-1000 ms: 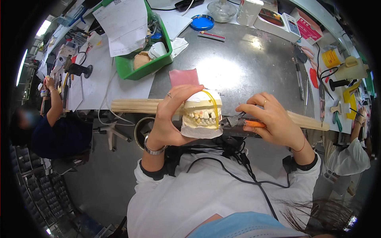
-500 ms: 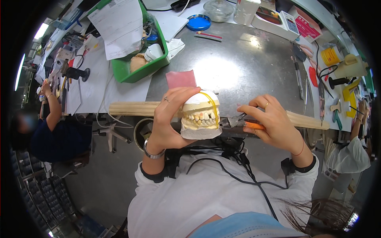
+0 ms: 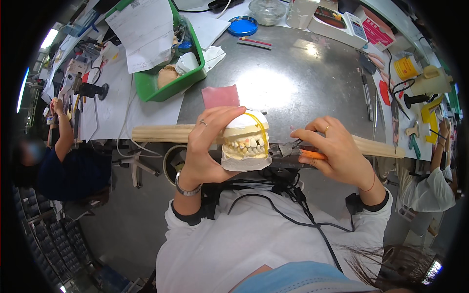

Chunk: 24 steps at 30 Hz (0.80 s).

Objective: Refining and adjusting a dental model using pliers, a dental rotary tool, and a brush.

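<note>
My left hand [image 3: 202,146] is wrapped round a plaster dental model [image 3: 245,146], thumb below and fingers over its top. The model has upper and lower jaws closed together, cream teeth and a dark gap among the upper ones. A yellow rubber band [image 3: 264,132] runs over its right part. In my right hand [image 3: 337,149] is a pair of pliers [image 3: 288,148] with orange handles. Their grey jaws reach the model's right side, near the band; whether they touch cannot be told. A pink wax sheet [image 3: 220,96] lies on the metal tabletop just beyond the model.
A wooden bar [image 3: 163,133] runs along the bench edge under my hands. A green bin [image 3: 168,85] with papers and plaster pieces stands at the far left. Beyond lie a blue lid [image 3: 243,26] and thin tools [image 3: 366,95]. Black cables [image 3: 303,210] hang before my shirt. People work on both sides.
The pliers' jaws have turned slightly in my right hand beside the model. My left hand keeps its hold, and the whole view has shifted a little.
</note>
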### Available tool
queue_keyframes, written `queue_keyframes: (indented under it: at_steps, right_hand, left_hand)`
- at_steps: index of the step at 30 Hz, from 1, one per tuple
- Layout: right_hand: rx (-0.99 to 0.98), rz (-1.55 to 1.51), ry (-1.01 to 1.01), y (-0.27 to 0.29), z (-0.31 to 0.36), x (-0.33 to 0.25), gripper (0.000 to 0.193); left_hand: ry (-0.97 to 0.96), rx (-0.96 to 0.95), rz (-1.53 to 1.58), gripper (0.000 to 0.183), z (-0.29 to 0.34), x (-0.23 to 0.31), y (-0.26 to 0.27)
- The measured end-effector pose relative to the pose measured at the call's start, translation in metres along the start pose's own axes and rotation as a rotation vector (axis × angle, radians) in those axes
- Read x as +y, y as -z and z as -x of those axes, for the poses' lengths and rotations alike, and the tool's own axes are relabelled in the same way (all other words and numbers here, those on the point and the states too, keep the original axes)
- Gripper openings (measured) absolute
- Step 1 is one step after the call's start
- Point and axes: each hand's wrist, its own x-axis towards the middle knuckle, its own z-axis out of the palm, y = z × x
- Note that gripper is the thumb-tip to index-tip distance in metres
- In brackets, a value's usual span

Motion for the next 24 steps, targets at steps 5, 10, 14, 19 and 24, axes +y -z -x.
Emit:
queue_keyframes:
  at_steps: [5,10,14,19,24]
  right_hand:
    - [0.006,0.003,0.004,-0.001,0.0,-0.002,0.034]
    - [-0.015,-0.012,0.004,-0.001,-0.001,-0.003,0.034]
    - [-0.01,-0.051,0.029,-0.003,-0.004,-0.001,0.032]
    - [0.122,0.001,0.117,-0.018,-0.007,0.005,0.028]
    - [0.298,0.2,0.166,-0.032,-0.007,0.008,0.023]
  left_hand:
    - [0.03,0.016,0.013,0.073,0.003,0.001,0.0]
    - [-0.007,0.006,-0.003,0.073,0.002,0.0,0.001]
    - [0.037,0.001,-0.008,0.073,0.002,0.001,0.002]
    - [0.06,0.0,0.038,0.073,0.001,0.002,0.004]
    - [0.084,0.002,0.047,0.075,0.004,0.001,0.005]
